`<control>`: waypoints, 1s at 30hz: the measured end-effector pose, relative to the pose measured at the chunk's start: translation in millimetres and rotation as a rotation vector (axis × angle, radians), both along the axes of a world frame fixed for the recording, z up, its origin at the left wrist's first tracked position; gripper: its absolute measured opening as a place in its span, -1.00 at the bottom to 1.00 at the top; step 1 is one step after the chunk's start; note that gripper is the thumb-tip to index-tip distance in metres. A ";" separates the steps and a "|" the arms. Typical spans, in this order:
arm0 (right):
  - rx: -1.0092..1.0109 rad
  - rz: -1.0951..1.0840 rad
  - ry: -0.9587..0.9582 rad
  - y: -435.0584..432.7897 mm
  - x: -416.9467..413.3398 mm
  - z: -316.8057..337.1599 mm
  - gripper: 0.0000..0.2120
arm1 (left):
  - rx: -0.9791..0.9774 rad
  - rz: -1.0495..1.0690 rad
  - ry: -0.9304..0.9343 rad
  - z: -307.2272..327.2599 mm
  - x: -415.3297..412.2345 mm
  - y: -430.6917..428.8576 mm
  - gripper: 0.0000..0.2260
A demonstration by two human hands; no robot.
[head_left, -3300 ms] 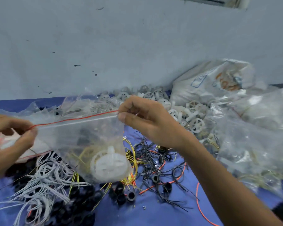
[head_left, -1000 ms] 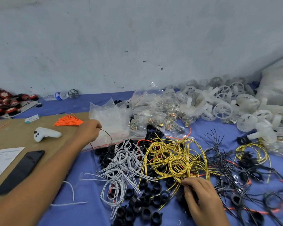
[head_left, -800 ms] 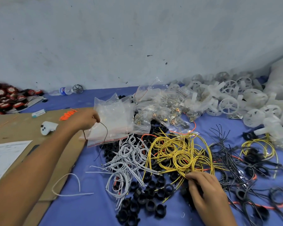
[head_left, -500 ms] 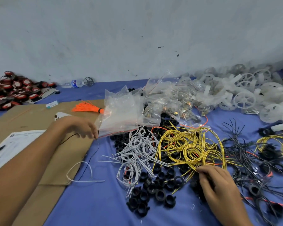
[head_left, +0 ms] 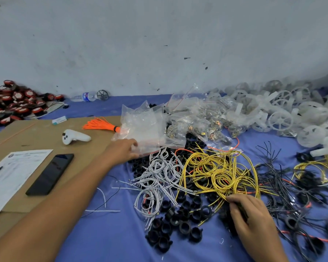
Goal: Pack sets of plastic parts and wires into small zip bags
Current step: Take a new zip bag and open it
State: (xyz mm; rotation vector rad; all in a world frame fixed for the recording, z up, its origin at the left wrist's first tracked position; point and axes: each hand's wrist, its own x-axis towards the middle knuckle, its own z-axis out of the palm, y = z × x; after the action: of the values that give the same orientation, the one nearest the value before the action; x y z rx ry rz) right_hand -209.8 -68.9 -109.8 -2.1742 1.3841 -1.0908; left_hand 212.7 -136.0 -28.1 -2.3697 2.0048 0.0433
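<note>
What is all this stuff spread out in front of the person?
zip bags: pile, clear, middle back
yellow wires: many, yellow, middle
white wires: many, white, left of yellow
black rings: many, black, under wires
black wires: many, black, right
wheels: many, white, back right
orange wires: one bundle, orange, on cardboard
controller: one, white, on cardboard
phone: one, black, on cardboard
paper: one, white, far left
bottle: one, clear, by wall
round parts: pile, red-black, back left
left hand: one, at zip bags' edge
right hand: one, fingers curled among yellow wires

Both forearms are bare to the frame's edge; the left hand (head_left: pixel 123 149) and right hand (head_left: pixel 254 221) wear nothing.
</note>
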 end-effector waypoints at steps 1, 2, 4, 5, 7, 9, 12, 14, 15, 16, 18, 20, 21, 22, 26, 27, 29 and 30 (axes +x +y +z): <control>0.000 0.002 -0.003 0.7 0.3 0.6 -0.75 | -0.015 0.009 -0.012 -5.1 -0.1 -3.2 -0.70; -0.003 0.005 -0.005 0.9 0.9 1.3 -0.75 | -0.032 0.017 -0.012 -8.0 -0.2 -4.7 -0.78; -0.014 0.006 -0.008 0.2 1.0 2.1 -0.74 | -0.061 0.014 0.019 -8.7 0.3 -7.4 -0.85; -0.014 0.003 -0.012 -0.5 0.4 2.0 -0.74 | -0.075 0.004 0.048 -7.1 0.0 -7.9 -0.87; -0.006 0.003 -0.011 -1.0 -0.7 2.2 -0.74 | -0.118 0.010 0.121 -1.2 0.0 -7.7 -0.88; 0.003 0.008 -0.005 -0.4 -1.1 2.3 -0.74 | -0.182 0.045 0.194 6.7 -0.6 -5.3 -0.88; -0.001 0.010 0.002 -0.3 -1.3 1.7 -0.75 | -0.242 0.061 0.234 18.2 -2.6 -0.4 -0.89; 0.001 0.006 0.002 -0.4 -1.5 2.2 -0.75 | -0.256 0.033 0.235 24.6 -5.4 2.2 -0.85; 0.004 0.007 0.002 -0.3 -1.5 2.7 -0.75 | -0.261 0.024 0.232 27.0 -6.9 3.4 -0.84; 0.007 0.009 0.001 0.2 -1.4 3.4 -0.76 | -0.264 0.019 0.229 29.1 -8.3 4.1 -0.84; 0.009 0.011 0.002 1.4 -1.0 5.3 -0.77 | -0.252 0.017 0.250 33.0 -12.6 4.3 -0.90; 0.007 0.009 0.007 2.4 -0.5 6.4 -0.78 | -0.196 0.005 0.294 35.4 -17.6 3.2 -0.96; 0.009 0.009 0.009 2.9 -0.5 6.9 -0.78 | -0.152 -0.014 0.307 35.7 -20.6 3.1 -0.94; 0.011 0.008 0.010 3.1 -0.7 7.2 -0.78 | -0.097 -0.035 0.317 35.2 -23.5 3.1 -0.91; 0.007 0.010 0.005 3.8 -0.3 8.4 -0.78 | 0.041 -0.054 0.342 29.1 -30.0 4.5 -0.82; 0.007 0.010 0.002 3.8 -0.1 9.0 -0.78 | 0.051 -0.045 0.359 28.0 -30.6 5.0 -0.82; 0.006 0.008 -0.005 3.7 -0.1 8.8 -0.78 | 0.052 -0.030 0.440 26.8 -33.7 6.8 -0.78; 0.007 0.006 -0.007 3.9 -0.1 8.6 -0.78 | 0.046 -0.020 0.477 26.8 -37.0 8.3 -0.77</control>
State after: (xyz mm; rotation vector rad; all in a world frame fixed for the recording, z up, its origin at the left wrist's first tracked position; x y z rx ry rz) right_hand -209.9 -65.0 -101.2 -2.1665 1.3750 -1.0884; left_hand 175.7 -127.7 -1.3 -2.4850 2.1720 0.7076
